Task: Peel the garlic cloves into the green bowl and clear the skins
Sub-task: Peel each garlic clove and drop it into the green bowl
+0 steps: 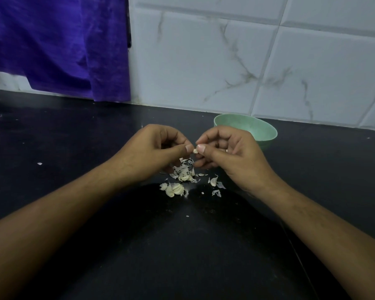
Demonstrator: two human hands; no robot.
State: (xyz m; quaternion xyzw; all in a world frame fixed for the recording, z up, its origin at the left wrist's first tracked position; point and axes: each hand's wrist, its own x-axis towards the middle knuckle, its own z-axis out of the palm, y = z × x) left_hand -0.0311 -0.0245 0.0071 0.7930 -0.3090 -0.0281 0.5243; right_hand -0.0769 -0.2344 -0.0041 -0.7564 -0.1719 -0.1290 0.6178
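Observation:
My left hand point(158, 148) and my right hand point(227, 152) meet above the black counter and pinch one small garlic clove point(195, 150) between thumbs and fingertips. Only a sliver of the clove shows. Below the hands lies a heap of papery garlic skins point(185, 168). A cluster of unpeeled cloves point(175, 189) lies nearer to me, and a single clove point(213, 181) rests to its right. The green bowl point(258, 128) stands behind my right hand, partly hidden by it; what shows of its inside looks bare.
The black counter point(74, 137) runs back to a white marbled tile wall point(225, 61). A purple cloth point(59, 46) hangs at the back left, down to the counter. Small skin flecks, such as one point(39, 163) at the left, are scattered about.

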